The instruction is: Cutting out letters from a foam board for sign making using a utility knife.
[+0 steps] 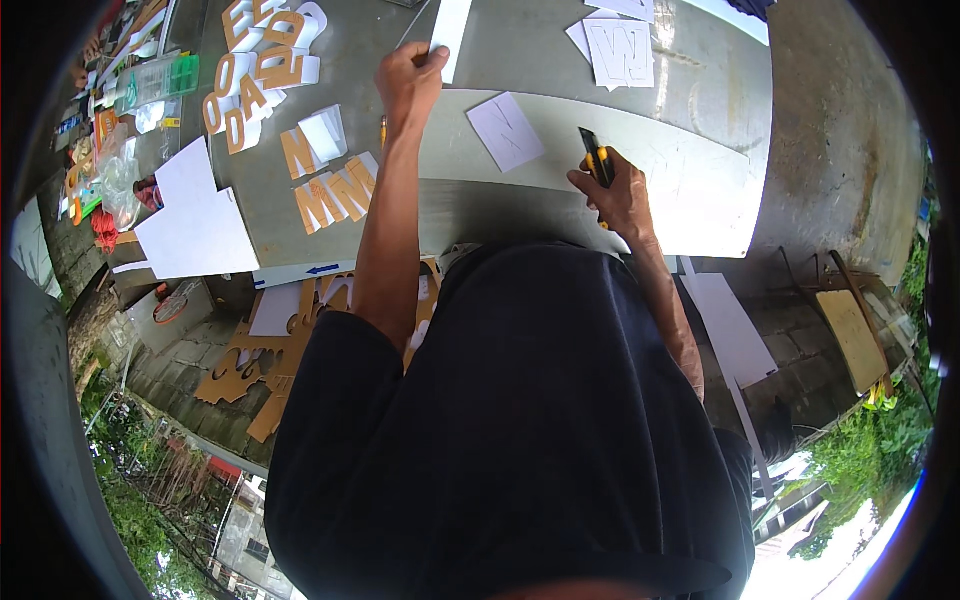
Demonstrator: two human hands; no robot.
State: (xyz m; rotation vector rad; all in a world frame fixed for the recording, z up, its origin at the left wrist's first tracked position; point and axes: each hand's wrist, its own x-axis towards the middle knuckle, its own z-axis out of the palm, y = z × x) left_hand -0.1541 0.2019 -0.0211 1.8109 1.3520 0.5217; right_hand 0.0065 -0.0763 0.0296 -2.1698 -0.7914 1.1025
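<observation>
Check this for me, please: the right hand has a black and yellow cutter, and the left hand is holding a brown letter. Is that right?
Not quite: the left hand is holding a white strip, not a brown letter. The head view shows this. The rest is right: the right hand has a black and yellow cutter.

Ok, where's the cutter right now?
In the head view, the cutter is right of centre, in the right hand, over the pale board.
</observation>
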